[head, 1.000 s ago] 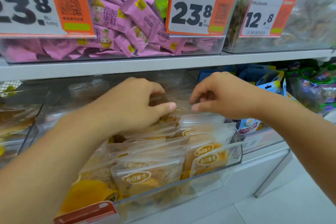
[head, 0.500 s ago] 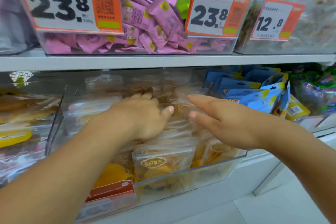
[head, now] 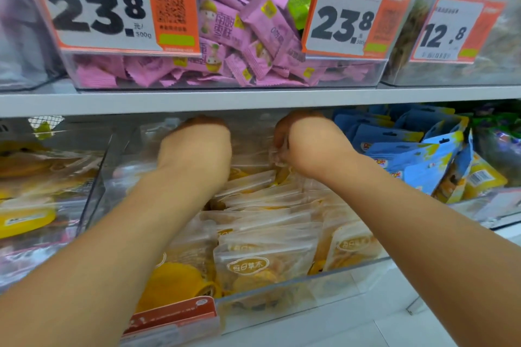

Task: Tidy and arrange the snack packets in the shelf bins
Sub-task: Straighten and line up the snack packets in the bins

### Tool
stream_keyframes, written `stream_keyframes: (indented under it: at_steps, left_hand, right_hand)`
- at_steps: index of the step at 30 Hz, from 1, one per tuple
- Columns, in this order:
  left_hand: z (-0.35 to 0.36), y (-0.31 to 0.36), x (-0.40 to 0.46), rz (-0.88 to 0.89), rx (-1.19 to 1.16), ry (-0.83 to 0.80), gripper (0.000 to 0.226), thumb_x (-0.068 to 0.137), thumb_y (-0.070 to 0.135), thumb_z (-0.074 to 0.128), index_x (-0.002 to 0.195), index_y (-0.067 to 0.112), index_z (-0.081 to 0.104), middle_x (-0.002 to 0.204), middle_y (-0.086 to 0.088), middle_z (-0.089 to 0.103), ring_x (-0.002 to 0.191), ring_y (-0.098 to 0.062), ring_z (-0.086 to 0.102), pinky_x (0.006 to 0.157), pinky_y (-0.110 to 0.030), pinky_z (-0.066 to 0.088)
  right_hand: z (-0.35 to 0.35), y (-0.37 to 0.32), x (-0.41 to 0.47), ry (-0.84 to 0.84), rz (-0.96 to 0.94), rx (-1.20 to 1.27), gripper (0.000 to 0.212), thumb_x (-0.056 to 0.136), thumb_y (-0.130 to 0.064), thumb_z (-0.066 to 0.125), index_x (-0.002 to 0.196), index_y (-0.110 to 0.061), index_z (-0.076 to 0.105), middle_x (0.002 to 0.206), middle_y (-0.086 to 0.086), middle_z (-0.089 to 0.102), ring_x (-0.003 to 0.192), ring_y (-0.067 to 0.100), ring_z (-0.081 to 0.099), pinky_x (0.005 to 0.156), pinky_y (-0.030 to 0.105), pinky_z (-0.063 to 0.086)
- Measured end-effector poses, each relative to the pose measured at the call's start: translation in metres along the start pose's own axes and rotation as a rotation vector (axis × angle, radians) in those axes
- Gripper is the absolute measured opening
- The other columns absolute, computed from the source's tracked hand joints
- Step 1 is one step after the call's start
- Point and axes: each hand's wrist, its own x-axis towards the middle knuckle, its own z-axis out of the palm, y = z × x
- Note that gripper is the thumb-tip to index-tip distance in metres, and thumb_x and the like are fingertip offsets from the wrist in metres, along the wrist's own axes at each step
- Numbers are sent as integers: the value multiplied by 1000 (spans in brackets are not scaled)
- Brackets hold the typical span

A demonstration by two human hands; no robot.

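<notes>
- Both hands are reaching deep into the clear bin [head: 324, 279] on the lower shelf, toward its back wall, under the lip of the upper shelf [head: 253, 98].
- Left hand [head: 197, 149]: knuckles up, fingers bent down out of sight behind the back of the hand. It sits over the rear packets, but I cannot tell whether it grips one or only presses on them.
- Right hand [head: 307, 144]: fingers curled, pinching the clear top edge of a packet at the back of the row, near the bin's right rear corner.
- Snack packets [head: 248, 265]: clear pouches of yellow dried fruit, standing in overlapping rows from the front wall of the bin back to the hands. The front ones face out with labels readable; those on the left side lean and lie looser.
- How far along, as I judge it: the front rows look mostly lined up; the back of the bin is the part in hand, and the left side looks like it wants straightening.
- Neighbouring bins: the blue packets [head: 408, 155] to the right are stacked unevenly, and the yellow packs [head: 25, 220] in the left bin lie flat and jumbled, so those probably remain.
- Upper shelf: pink sweets [head: 248, 36] heaped in their bin behind price tags [head: 104, 8], untouched by either hand.
</notes>
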Motion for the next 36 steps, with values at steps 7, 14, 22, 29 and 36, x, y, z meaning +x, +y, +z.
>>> stream_keyframes:
  at_steps: [7, 14, 22, 29, 36]
  left_hand:
    - [0, -7, -2, 47, -3, -12, 13, 86, 31, 73, 93, 20, 71, 92, -3, 64, 85, -27, 62, 75, -38, 57]
    - [4, -1, -5, 248, -93, -72, 35, 95, 27, 64, 127, 39, 59, 122, 3, 65, 107, -25, 61, 91, -43, 54]
    - [12, -9, 3, 37, -63, 14, 7, 92, 27, 67, 92, 22, 71, 88, -3, 63, 79, -26, 58, 68, -35, 45]
    - [8, -16, 8, -1, -35, -48, 18, 93, 39, 67, 97, 22, 71, 94, -3, 63, 83, -26, 59, 75, -38, 53]
    - [-10, 9, -13, 188, -16, 42, 27, 88, 49, 67, 95, 24, 64, 95, -2, 63, 90, -28, 61, 79, -40, 53]
  right_hand:
    - [0, 0, -2, -10, 8, 98, 26, 87, -34, 71, 109, -21, 72, 110, 2, 67, 100, 26, 63, 82, 35, 56]
    - [-4, 21, -2, -71, 61, 46, 25, 87, -29, 63, 65, -21, 54, 74, 0, 54, 75, 27, 55, 65, 31, 46]
    - [6, 27, -6, -112, 49, 203, 27, 89, -41, 59, 79, -19, 71, 79, 2, 66, 80, 24, 63, 73, 37, 56]
    - [-15, 38, -11, 20, -66, -13, 24, 96, -36, 58, 78, -23, 66, 84, 0, 62, 84, 28, 60, 73, 38, 53]
    - [-4, 39, -13, -184, -118, 174, 18, 97, -24, 62, 104, -26, 79, 104, -8, 74, 97, 16, 65, 89, 32, 53]
